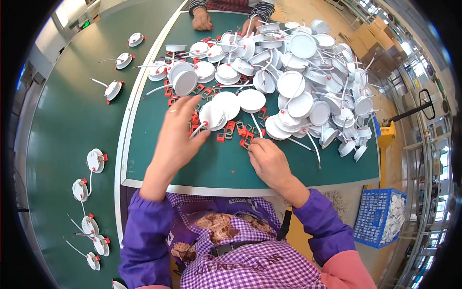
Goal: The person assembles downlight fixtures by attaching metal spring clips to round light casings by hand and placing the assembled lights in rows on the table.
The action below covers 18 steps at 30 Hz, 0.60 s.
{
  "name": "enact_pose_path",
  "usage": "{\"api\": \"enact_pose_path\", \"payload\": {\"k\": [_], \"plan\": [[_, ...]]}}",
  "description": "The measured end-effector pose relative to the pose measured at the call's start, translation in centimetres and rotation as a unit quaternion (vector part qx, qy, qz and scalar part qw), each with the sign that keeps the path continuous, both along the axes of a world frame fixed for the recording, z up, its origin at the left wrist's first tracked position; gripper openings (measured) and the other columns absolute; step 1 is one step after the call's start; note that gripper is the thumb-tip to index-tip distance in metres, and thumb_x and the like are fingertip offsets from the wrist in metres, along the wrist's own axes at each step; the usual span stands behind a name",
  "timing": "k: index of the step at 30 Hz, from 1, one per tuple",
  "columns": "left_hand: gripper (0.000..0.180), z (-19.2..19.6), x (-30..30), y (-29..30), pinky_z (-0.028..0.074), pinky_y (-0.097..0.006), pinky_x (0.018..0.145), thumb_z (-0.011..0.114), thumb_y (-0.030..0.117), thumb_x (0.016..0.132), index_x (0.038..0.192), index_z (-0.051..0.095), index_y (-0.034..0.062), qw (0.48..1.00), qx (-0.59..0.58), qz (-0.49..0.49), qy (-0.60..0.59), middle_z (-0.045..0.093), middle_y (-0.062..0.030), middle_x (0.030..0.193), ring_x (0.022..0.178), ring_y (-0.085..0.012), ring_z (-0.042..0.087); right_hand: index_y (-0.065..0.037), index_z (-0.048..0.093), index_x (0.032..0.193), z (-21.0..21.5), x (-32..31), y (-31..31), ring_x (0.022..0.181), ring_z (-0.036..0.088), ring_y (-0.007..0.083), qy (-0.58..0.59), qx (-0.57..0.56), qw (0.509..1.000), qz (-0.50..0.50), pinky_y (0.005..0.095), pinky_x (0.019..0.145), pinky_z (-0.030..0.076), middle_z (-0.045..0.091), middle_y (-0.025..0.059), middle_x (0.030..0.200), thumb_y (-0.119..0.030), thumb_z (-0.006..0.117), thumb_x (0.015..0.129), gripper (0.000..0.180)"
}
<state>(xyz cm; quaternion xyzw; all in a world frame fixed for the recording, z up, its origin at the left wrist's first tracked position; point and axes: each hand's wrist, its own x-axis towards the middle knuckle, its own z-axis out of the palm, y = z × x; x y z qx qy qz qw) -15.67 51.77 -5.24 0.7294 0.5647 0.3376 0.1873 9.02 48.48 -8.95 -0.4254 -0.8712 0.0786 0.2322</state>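
My left hand (178, 130) reaches over the green worktable, thumb and fingers apart. It is beside a white round downlight (211, 114) with a short white cable; I cannot tell whether it touches it. Closer to the table's front edge, my right hand (270, 161) pinches a red spring clip (247, 139) with a metal part. More red clips (230, 129) lie scattered between my hands and under the lamps. Just beyond them, two white discs (251, 100) rest side by side, faces up.
A large heap of white downlights (308, 82) with loose cables covers the table's right side. Another person's hands (202, 20) are at the far edge. Left, a green belt (72, 159) carries spaced lamps with red clips. A blue crate (380, 216) stands low at right.
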Motion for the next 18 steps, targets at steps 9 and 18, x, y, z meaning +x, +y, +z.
{"api": "enact_pose_path", "payload": {"k": [9, 18], "plan": [[0.073, -2.2, 3.3, 3.5, 0.045, -0.041, 0.095, 0.073, 0.002, 0.065, 0.132, 0.046, 0.0037, 0.999, -0.004, -0.031, 0.026, 0.050, -0.0202, 0.123, 0.114, -0.0368, 0.051, 0.001, 0.054, 0.101, -1.0, 1.2, 0.2, 0.083, 0.068, 0.0174, 0.469, -0.395, 0.779, -0.129, 0.0242, 0.069, 0.050, 0.068, 0.0111, 0.095, -0.005, 0.057, 0.092, 0.012], [0.037, -0.7, 3.5, -3.2, 0.052, -0.029, 0.081, 0.075, 0.006, 0.078, 0.105, 0.050, 0.0016, 0.861, -0.235, 0.037, -0.450, 0.063, -0.0082, 0.097, 0.088, -0.0152, 0.063, 0.004, 0.060, 0.107, -0.5, 0.7, 0.4, 0.074, 0.065, 0.0128, 0.511, -0.420, 0.739, -0.128, 0.0230, 0.067, 0.048, 0.068, 0.0102, 0.090, -0.011, 0.059, 0.093, 0.021]]}}
